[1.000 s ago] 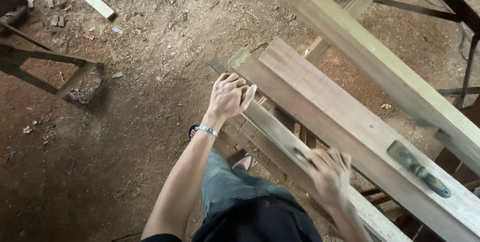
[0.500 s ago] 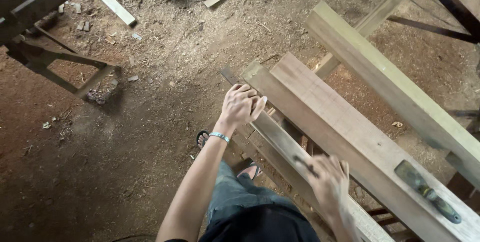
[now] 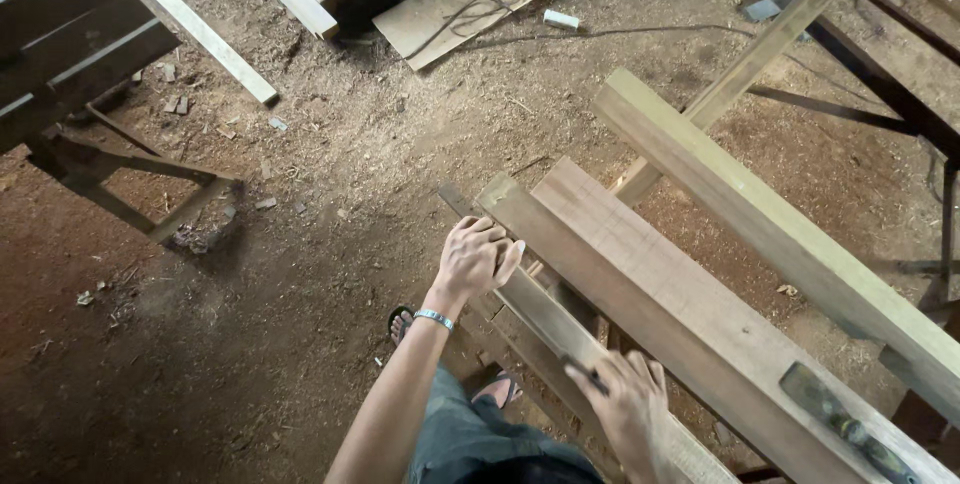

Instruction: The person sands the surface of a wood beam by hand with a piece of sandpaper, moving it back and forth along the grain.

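beside the wide board [image 3: 680, 314], left grip [image 3: 475, 259] and right grip [image 3: 625, 404] both clasped round a narrow plank [image 3: 545, 319], hand plane [image 3: 840, 424] nearby

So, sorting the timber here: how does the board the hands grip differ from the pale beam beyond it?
The gripped board is narrow and held by the left hand and right hand; the pale beam is thicker, greenish-pale and untouched. The board lies nearer the person, the beam farther. Both run along the same diagonal.

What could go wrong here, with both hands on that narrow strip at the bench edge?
1. The narrow strip lies at the near edge of the stacked boards; pressed by the left hand and right hand, it might slip off toward the sandalled foot.
2. Bare fingers on rough edges may catch splinters.
3. The hand plane lies loose on the plank and could slide off.
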